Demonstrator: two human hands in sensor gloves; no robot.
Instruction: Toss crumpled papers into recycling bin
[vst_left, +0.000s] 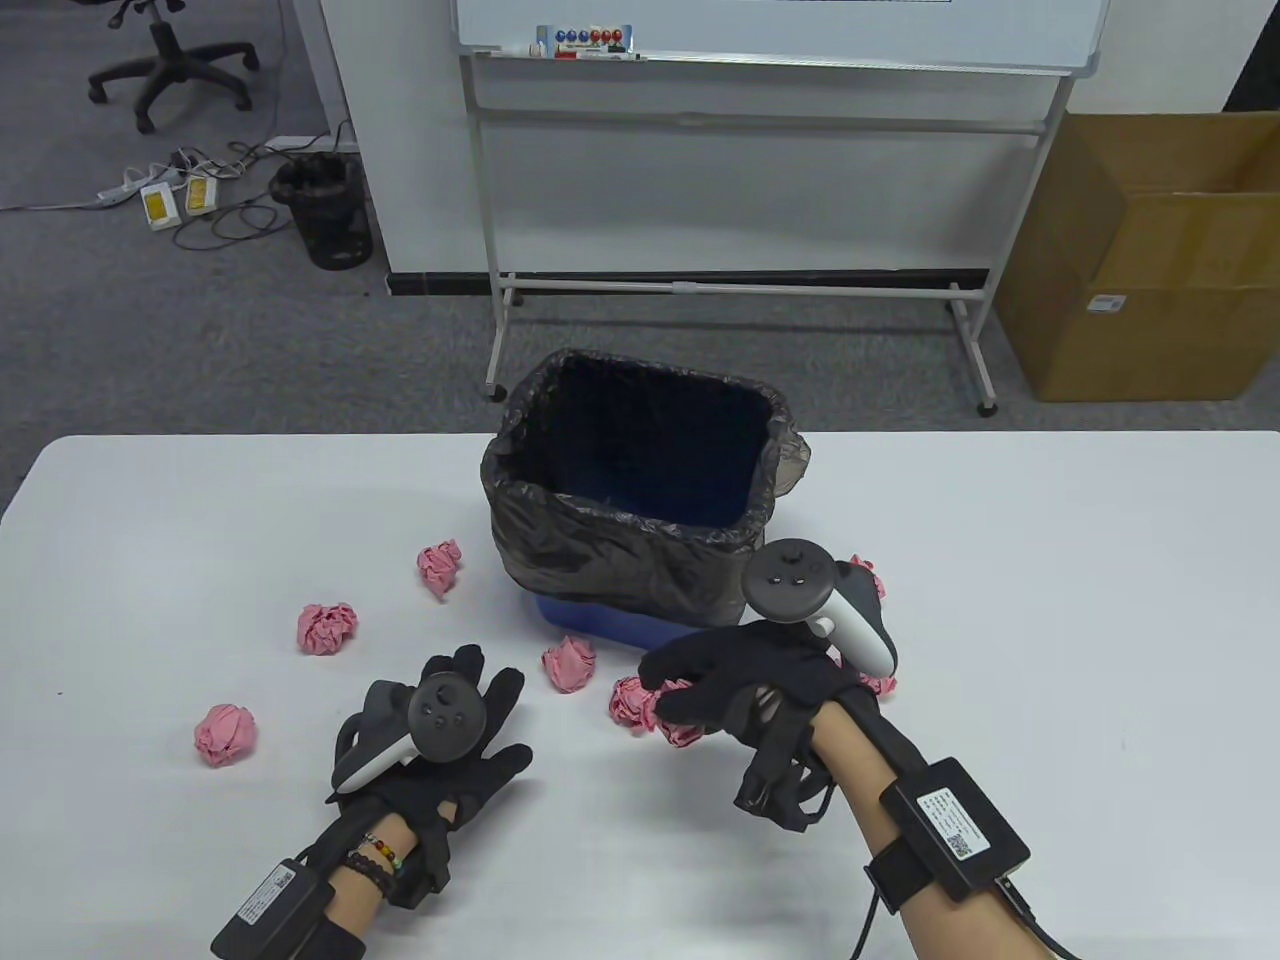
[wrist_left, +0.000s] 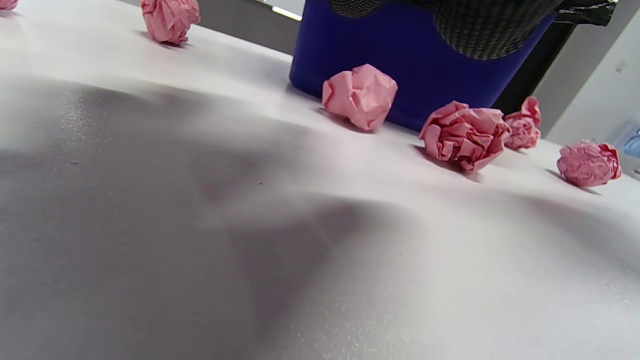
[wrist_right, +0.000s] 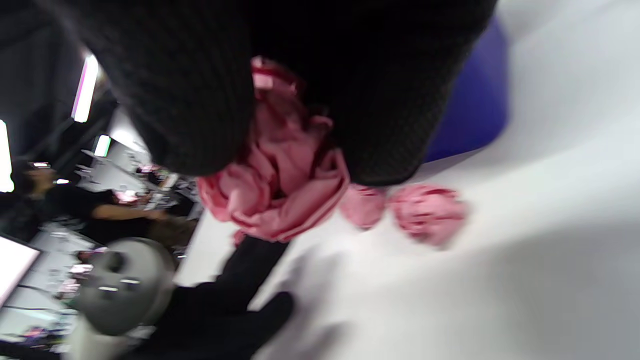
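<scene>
Right hand (vst_left: 745, 690): curls over a pink paper ball (vst_left: 655, 712) in front of the bin (vst_left: 640, 555); in the right wrist view the fingers (wrist_right: 200, 110) pinch the ball from both sides, and it looks just off the table (vst_left: 1050, 600) or barely on it.
Left hand (vst_left: 440, 730): lies flat on the table with fingers spread, gripping nothing.
Other balls: one (vst_left: 569, 664) just beside the bin's base, three more (vst_left: 328, 628) (vst_left: 226, 734) (vst_left: 440, 567) spread to the left, and at least one (vst_left: 868, 574) part-hidden behind the right hand's tracker.
Bin: blue, lined with a black bag (vst_left: 620, 540), open mouth facing up; no paper is visible inside.
Risk, loose hold: the pinch is on crumpled folds, so the ball may slip out during the lift.
Risk, bin wall: the ball starts low and close to the bin, so a flat toss would likely hit the bag and bounce back.
Risk, overshoot: the paper is light, so a hard throw could clear the far rim and land on the floor.
Risk, neighbours: the sweeping wrist may knock the nearby balls away.
</scene>
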